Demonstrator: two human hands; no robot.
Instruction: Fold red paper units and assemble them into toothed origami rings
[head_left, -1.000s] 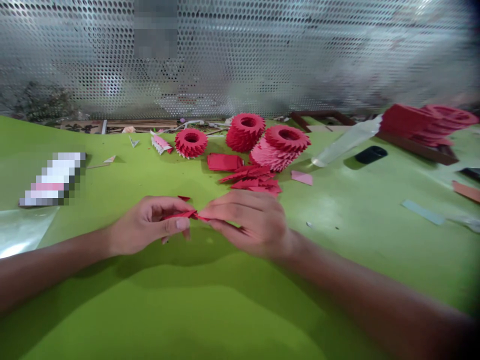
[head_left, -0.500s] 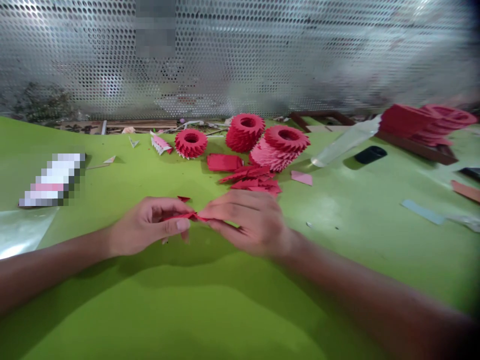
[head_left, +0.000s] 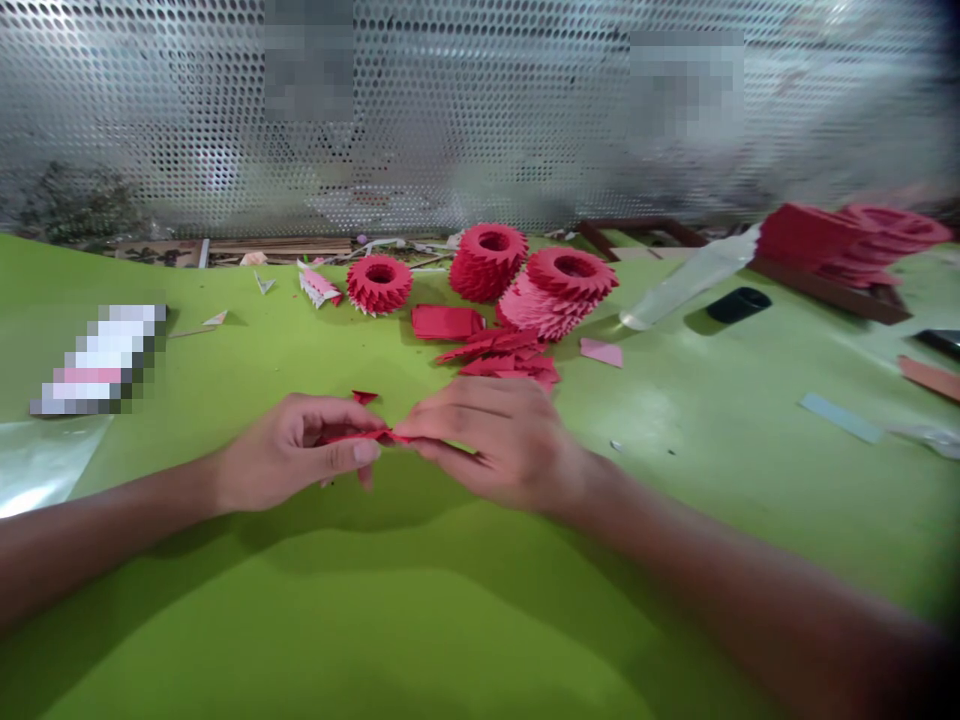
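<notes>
My left hand (head_left: 296,455) and my right hand (head_left: 487,445) meet at the middle of the green table, pinching a folded red paper strip (head_left: 360,436) between their fingers. A small red paper scrap (head_left: 365,397) lies just above my left hand. Beyond my right hand is a pile of folded red paper pieces (head_left: 510,362), with a stack of red paper (head_left: 446,322) next to it. Behind these stand several ring-shaped models of folded paper: a red one (head_left: 379,284), a taller red one (head_left: 486,262) and a pink-and-red one (head_left: 559,292).
The green table (head_left: 480,620) ends at a perforated metal sheet (head_left: 480,120). To the right lie a clear plastic bottle (head_left: 694,280), a black object (head_left: 739,305) and red paper stacks (head_left: 840,250). A pixelated packet (head_left: 97,360) lies to the left.
My hands keep the same pinch on the red strip. The whole view has shifted very slightly left.
</notes>
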